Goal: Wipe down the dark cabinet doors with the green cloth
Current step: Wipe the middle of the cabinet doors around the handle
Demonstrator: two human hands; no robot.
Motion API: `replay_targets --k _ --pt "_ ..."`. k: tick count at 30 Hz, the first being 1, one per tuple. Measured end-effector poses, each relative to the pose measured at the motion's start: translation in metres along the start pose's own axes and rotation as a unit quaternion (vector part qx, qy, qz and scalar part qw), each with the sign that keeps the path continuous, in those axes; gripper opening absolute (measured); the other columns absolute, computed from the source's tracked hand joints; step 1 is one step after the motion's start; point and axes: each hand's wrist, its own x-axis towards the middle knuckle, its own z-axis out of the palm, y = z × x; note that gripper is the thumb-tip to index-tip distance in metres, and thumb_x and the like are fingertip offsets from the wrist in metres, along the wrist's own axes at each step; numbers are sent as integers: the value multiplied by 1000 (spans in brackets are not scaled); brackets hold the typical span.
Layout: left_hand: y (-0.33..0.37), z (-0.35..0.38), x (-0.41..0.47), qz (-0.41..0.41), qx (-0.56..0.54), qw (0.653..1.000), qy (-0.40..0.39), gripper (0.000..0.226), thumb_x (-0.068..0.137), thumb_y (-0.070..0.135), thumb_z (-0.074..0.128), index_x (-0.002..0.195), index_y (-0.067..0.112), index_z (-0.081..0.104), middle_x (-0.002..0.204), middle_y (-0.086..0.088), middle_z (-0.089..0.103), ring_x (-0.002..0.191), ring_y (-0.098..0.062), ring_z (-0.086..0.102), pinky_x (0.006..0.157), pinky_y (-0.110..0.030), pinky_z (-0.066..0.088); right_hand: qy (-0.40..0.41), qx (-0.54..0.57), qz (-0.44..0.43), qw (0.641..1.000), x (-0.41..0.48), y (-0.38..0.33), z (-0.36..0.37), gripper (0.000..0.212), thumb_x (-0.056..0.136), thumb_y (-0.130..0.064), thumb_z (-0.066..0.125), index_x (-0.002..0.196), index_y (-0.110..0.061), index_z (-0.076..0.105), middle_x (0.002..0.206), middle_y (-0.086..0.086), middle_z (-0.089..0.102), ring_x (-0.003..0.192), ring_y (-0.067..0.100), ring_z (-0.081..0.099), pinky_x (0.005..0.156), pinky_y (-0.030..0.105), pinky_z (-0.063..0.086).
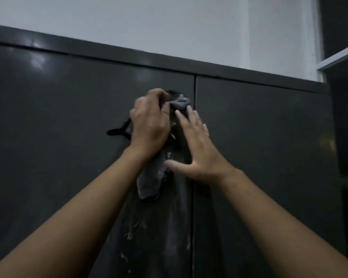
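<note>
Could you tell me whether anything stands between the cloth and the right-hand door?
Only the right hand, lying flat across the seam beside the cloth, which the left hand grips. The right-hand door shows no obstacle.

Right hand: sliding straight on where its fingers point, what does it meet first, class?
Probably the bunched pale top of the dark crumpled cloth, gripped by the left hand, just beyond the fingertips of the right hand.

Bare forearms lead to a bare left hand (151, 125) and right hand (197, 153).
</note>
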Motion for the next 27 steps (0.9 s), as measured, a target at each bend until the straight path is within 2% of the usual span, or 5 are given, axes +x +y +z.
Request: replay_targets --k 5,11,19,24,27 --pt "30 20 -1 -65 -221 952 -202 32 93 34 42 125 31 41 130 7 49 126 -12 44 106 -38 37 93 -65 81 990 5 7 17 128 72 -72 66 157 -20 -15 162 0 -28 145 19 -35 118 53 -19" --pt "23 -8 6 -160 -303 880 -330 43 93 -6 56 125 17 40 141 0 55 117 -10 61 95 -37 54 209 -79 11 975 12 33 15 78 79 -53 59 144 -16 34 162 2 19 154 25 -1 121 58 4" --pt "-12 -88 -7 38 -46 991 -117 47 81 -11 62 113 23 54 122 -3 64 93 9 65 77 -14 51 289 -8 6 957 73 7 0 58 75 -5 47 131 -12 59 136 7 57 136 28 42 113 47 37" --pt "-42 -113 -7 24 17 999 -18 62 73 0 57 107 51 47 114 17 58 120 -25 59 100 -54 46 164 -40 -161 972 69 -34 49 50 79 -16 39 118 -6 69 124 14 66 125 35 55 109 40 35" --pt "-48 -115 -14 15 18 1000 -4 60 73 -1 55 108 46 47 116 4 59 123 -20 55 112 -33 37 81 -20 -255 963 43 -53 85 34 88 -18 49 111 -4 71 119 14 68 120 34 57 104 42 40"
